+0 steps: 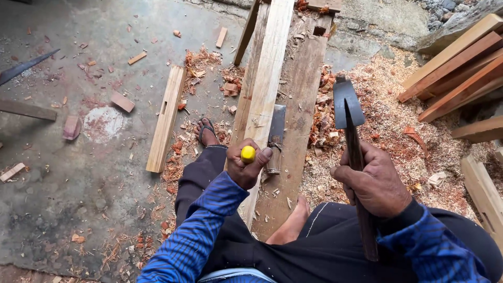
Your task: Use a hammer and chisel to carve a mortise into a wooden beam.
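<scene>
Head view: left hand (246, 167) fisted round the yellow-capped chisel (248, 154), set on the pale plank (267, 73). Right hand (374, 183) clamps the adze (350, 112), raised at two o'clock. One mortise (319, 31) shows cut at twelve; shavings (325, 112) lie heaped, and chiselling here looks barely begun.

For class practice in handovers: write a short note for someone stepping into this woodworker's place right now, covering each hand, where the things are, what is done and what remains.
Left hand: closed around a yellow-capped chisel handle, held over the pale plank.
Right hand: gripping the dark wooden handle of an adze-like axe, head raised above the sawdust.
A wide flat blade lies on the darker plank.
Done: many chips and shavings lie around; a loose board at left already has a slot.
Left: no cut shows on the pale plank beneath the chisel.
</scene>
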